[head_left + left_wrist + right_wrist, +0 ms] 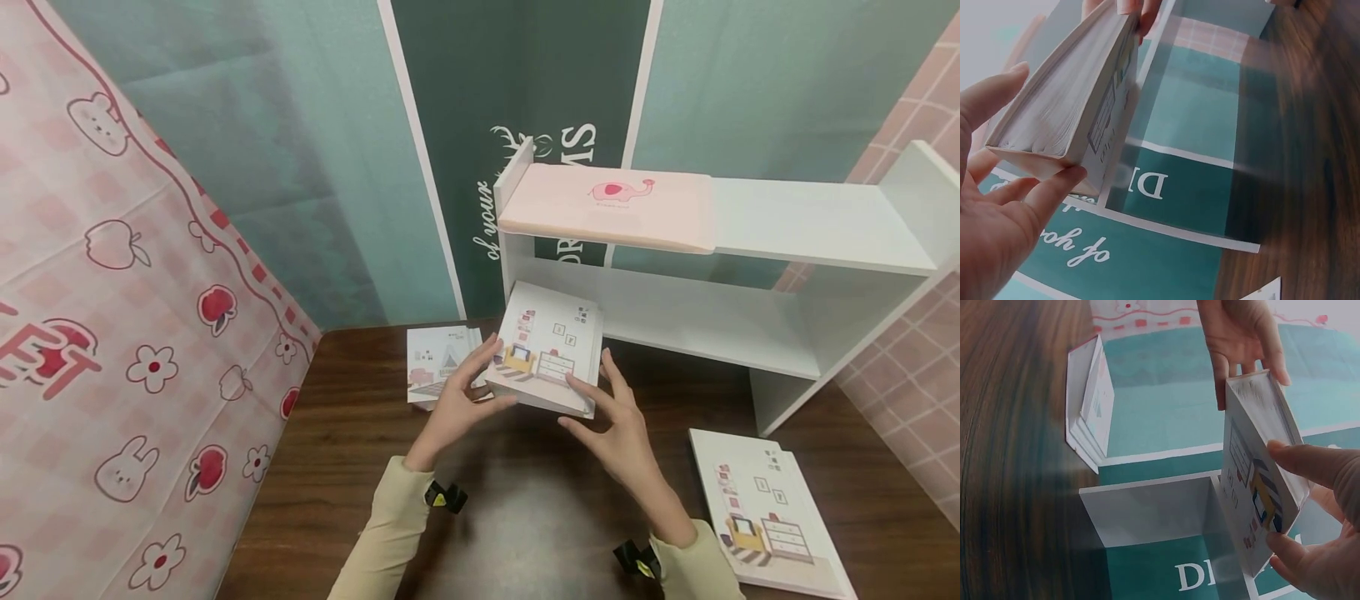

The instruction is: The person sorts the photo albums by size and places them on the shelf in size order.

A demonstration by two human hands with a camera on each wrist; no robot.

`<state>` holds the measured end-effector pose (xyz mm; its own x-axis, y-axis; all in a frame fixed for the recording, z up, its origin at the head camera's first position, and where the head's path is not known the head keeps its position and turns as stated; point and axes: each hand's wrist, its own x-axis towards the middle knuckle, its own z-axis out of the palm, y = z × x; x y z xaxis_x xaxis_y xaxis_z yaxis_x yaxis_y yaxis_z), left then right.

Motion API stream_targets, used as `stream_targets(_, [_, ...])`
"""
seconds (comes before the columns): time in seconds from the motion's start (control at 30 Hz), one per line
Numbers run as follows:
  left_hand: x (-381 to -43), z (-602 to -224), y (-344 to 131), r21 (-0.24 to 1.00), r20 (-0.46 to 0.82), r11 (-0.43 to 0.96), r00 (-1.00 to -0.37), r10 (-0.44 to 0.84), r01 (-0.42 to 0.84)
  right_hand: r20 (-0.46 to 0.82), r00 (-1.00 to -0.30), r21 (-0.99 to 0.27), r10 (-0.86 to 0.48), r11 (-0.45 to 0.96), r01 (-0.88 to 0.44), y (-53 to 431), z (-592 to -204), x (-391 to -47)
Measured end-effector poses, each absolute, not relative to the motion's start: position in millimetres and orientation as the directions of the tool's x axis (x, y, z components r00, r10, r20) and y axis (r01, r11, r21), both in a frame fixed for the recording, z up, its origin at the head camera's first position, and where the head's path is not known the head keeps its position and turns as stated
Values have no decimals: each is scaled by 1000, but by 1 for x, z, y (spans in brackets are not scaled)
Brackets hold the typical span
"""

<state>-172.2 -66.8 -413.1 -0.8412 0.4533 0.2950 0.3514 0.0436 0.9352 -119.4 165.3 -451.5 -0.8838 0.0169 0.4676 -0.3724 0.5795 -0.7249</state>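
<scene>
Both hands hold a thick white book [543, 354] with a cover drawing of a yellow armchair and a chest of drawers. My left hand [461, 404] grips its left edge, thumb at the near side. On the opposite edge is my right hand [618, 421], fingers and thumb bent round the corner. In the left wrist view, the page block of the book [1063, 87] faces the camera, with fingertips of the left hand [1007, 212] under a corner. The right wrist view has the book [1260, 469] tilted between the right hand [1322, 500] and the left hand [1244, 331].
A white two-board shelf [675, 312] stands right of the book, with a pink elephant-print item [615, 204] on its upper board. Similar white books [442, 358] lie at the left, and more books [772, 517] lie at the right on the dark wooden table [322, 467].
</scene>
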Motion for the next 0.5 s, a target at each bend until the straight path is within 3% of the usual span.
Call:
stream_targets(0.2, [-170,-413,-64,901,296,147,-828,476,407,526,-851,-663,2,628,-408,163,-453,-121])
stream_targets(0.5, [-183,-441,-61,809,426,198,-784,451,554,575,-818,-606,-1,672,-426,158,-456,-122])
